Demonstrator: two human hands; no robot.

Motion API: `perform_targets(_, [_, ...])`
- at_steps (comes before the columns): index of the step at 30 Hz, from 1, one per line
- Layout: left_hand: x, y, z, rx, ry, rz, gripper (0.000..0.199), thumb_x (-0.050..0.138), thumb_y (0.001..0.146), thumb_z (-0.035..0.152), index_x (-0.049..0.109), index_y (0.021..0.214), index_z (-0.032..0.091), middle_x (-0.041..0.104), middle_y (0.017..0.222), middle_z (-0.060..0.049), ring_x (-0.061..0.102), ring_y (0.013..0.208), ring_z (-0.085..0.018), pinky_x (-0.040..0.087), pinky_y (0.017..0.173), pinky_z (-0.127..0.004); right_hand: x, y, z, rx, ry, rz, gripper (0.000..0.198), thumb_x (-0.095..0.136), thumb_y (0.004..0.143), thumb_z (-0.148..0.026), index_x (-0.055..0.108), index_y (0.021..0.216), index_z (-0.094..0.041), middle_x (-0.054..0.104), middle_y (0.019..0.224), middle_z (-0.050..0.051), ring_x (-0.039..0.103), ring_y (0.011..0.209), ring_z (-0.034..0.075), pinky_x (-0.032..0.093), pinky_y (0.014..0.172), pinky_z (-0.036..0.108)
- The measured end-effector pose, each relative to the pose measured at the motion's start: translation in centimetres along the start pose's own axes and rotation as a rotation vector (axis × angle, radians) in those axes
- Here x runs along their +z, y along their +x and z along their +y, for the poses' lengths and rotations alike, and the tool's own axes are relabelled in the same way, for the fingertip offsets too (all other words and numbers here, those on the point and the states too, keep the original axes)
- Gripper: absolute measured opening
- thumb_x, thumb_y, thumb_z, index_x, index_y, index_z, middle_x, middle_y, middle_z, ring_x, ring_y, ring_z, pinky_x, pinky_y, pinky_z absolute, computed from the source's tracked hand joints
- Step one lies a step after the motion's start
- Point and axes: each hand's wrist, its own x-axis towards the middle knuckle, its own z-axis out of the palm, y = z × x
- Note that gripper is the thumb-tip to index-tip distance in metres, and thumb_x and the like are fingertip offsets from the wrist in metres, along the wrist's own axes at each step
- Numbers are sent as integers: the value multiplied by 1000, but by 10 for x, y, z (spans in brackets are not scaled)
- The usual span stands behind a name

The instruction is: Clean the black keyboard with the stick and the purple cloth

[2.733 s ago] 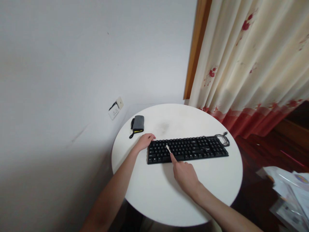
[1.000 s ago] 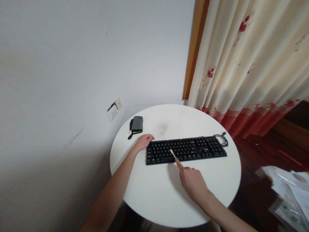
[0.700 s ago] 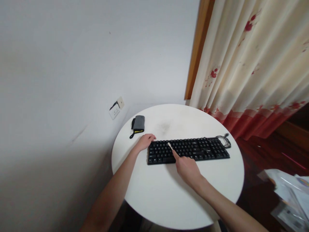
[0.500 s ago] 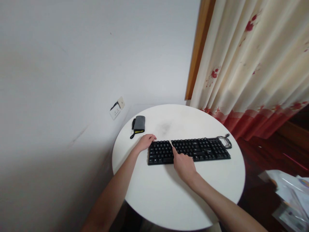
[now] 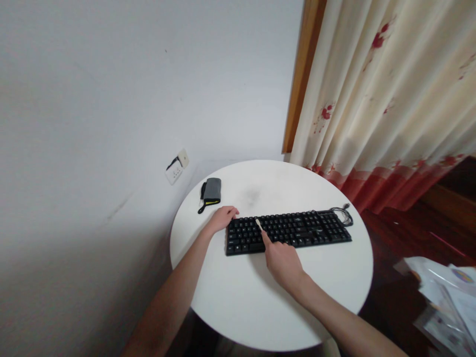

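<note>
A black keyboard [image 5: 308, 230] lies across the round white table [image 5: 267, 307]. My left hand [image 5: 223, 218] rests at its far left corner, with the fingers curled against the edge. In my right hand [image 5: 282, 258] is a slim, pale toothbrush [image 5: 259, 224]. The index finger stretches along its handle and the other fingers are folded in. The brush head is over the upper rows of the keyboard's left part; I cannot tell whether it touches the keys. Most of the handle is hidden by the hand.
A folded grey cloth [image 5: 212, 190] with black and yellow edging lies at the table's left rim. The keyboard's coiled cable [image 5: 344, 216] sits at the right end. A wall socket [image 5: 174, 173] is on the left, a curtain [image 5: 372, 99] on the right. Plastic bags [image 5: 442, 287] lie at lower right.
The toothbrush tip has shifted slightly left and its head shows more plainly. My left hand stays at the keyboard's corner. The whole view has moved a little.
</note>
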Motion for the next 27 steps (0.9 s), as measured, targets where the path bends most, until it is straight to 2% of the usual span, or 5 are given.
perform_targets(6, [-1,-2,3,-8,3,5,39,37,84,35,71,85,16,72,80,-5,63,76,-21,43,68,-29,2,-17,8,-12,-21,-22,69,39,88,-5,20,153,-16,73,88,13,71,76,23,47,64,28])
perform_targets(18, [-1,-1,3,-3,5,11,39,38,84,36,71,85,17,72,79,-5,64,78,-22,42,69,-30,10,-59,27,-5,-47,-62,61,37,91,-7,31,151,-21,72,81,11,70,71,25,47,60,30])
perform_targets(27, [0,-1,2,-9,-10,9,37,38,85,35,70,86,17,72,80,-4,64,77,-21,43,68,-29,11,-62,24,11,-32,-59,60,36,92,-8,31,151,-19,72,80,12,70,71,25,49,60,31])
